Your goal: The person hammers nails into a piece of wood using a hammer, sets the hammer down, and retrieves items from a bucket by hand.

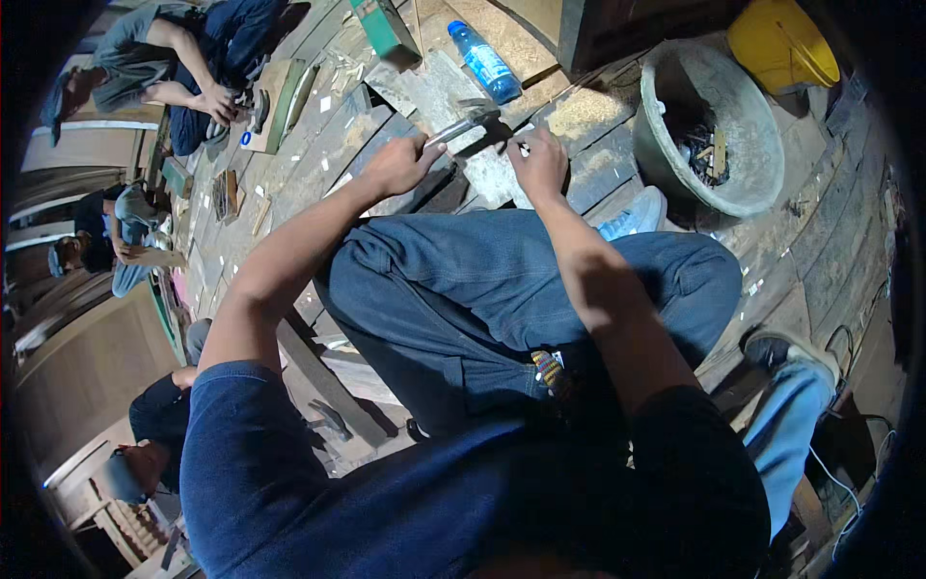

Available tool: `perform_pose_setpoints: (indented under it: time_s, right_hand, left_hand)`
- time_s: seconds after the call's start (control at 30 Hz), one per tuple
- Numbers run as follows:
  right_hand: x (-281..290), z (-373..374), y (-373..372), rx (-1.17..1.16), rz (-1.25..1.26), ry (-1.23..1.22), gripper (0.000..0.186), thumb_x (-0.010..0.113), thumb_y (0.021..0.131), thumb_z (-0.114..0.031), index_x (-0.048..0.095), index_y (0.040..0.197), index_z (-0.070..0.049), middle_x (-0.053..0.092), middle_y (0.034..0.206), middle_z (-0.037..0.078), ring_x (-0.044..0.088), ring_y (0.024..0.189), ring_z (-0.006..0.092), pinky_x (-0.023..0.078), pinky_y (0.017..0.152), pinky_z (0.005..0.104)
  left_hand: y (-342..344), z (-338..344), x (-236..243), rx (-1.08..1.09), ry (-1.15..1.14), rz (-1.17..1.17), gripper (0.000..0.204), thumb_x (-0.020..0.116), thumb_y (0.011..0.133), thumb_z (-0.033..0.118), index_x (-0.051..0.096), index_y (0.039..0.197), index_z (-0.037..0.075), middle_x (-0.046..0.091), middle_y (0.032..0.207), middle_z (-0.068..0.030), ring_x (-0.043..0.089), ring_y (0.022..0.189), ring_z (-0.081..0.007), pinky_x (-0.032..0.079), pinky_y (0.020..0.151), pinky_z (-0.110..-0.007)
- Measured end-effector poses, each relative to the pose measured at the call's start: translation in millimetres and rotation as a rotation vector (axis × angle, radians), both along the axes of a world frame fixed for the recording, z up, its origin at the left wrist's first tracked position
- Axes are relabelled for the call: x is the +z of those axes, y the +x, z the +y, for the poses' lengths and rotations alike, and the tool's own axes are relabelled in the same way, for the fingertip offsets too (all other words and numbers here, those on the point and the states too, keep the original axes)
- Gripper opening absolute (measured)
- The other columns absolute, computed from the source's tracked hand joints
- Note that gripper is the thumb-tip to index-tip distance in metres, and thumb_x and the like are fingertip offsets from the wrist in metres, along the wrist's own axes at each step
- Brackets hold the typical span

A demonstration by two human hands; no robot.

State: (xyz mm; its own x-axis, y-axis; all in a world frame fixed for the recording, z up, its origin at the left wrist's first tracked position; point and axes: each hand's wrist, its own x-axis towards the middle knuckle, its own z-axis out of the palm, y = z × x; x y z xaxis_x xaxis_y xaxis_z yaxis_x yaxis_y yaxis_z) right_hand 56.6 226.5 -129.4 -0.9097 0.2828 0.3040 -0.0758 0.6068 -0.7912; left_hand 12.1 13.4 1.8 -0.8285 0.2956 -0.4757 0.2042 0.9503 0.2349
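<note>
Head view, looking down: a grey metal hammer-like tool (461, 127) slants over a pale grey, rough-surfaced slab (439, 85), its long axis running from near left to far right. Its handle end sits in the person's left hand (397, 166), the fingers wrapped round it and the thumb lying along it, so the head end points away from that hand. Just to the right of that head, and slightly nearer the body, comes the right hand (542, 164); the two look close but apart. Its fingers are curled together round something small with a pale tip; I can't make out from here what it is. A dark patch lies below the tool's head, perhaps shadow.

Beyond the slab stand a green box (378, 31) to the left and a blue-capped clear plastic bottle (484, 64) to the right. Farther right sits a round grey-green bucket (762, 135); off to the far left, a co-worker (183, 60) bends over the plank floor (600, 162).
</note>
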Motion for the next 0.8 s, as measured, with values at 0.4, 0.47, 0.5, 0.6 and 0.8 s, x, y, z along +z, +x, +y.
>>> perform_pose_setpoints:
  time_s: [0.4,0.47,0.5,0.6,0.8]
  right_hand:
    - [-6.0,2.5,-2.4,-0.01,0.017,-0.006,0.006,0.071,0.07,-0.016,0.069,0.073,-0.011,0.062,0.086,0.008,0.058,0.092,0.029,0.041,0.08,0.0419]
    - [-8.5,2.1,-1.4,-0.013,-0.079,0.033,0.009,0.071,0.07,-0.015,0.07,0.077,-0.011,0.062,0.09,0.009,0.058,0.095,0.0288,0.041,0.082,0.0422]
    - [-11.2,5.7,-1.2,-0.005,-0.084,0.073,0.012,0.071,0.07,-0.015,0.069,0.08,-0.01,0.061,0.094,0.01,0.057,0.097,0.029,0.041,0.084,0.0427]
    - [-0.1,-1.4,0.9,-0.021,-0.042,0.065,0.011,0.069,0.071,-0.016,0.069,0.081,-0.011,0.061,0.092,0.011,0.057,0.095,0.0293,0.04,0.084,0.0437]
    - [-2.5,-1.0,-2.8,-0.002,-0.069,-0.007,0.009,0.07,0.071,-0.017,0.07,0.078,-0.013,0.061,0.087,0.008,0.059,0.088,0.029,0.04,0.08,0.0429]
  left_hand:
    - [-3.7,-2.6,-5.5,-0.029,0.003,0.054,0.057,0.043,0.094,0.053,0.06,0.094,-0.002,0.06,0.074,-0.0272,0.062,0.075,-0.041,0.047,0.069,-0.048]
    - [3.3,3.4,6.8,-0.029,0.213,0.156,0.055,0.045,0.094,0.051,0.06,0.094,-0.002,0.06,0.074,-0.0274,0.062,0.074,-0.0394,0.046,0.068,-0.047]
    - [3.3,10.3,14.7,-0.016,0.216,0.128,0.053,0.047,0.094,0.05,0.061,0.097,-0.001,0.059,0.072,-0.0271,0.062,0.073,-0.039,0.045,0.066,-0.047]
    - [2.3,2.8,9.6,-0.039,0.027,0.093,0.051,0.048,0.095,0.047,0.061,0.101,-0.001,0.059,0.07,-0.026,0.061,0.067,-0.0358,0.045,0.064,-0.043]
    - [-5.0,-1.1,-1.8,0.014,0.175,0.132,0.05,0.048,0.094,0.047,0.061,0.095,-0.001,0.059,0.073,-0.027,0.061,0.074,-0.0418,0.046,0.068,-0.047]
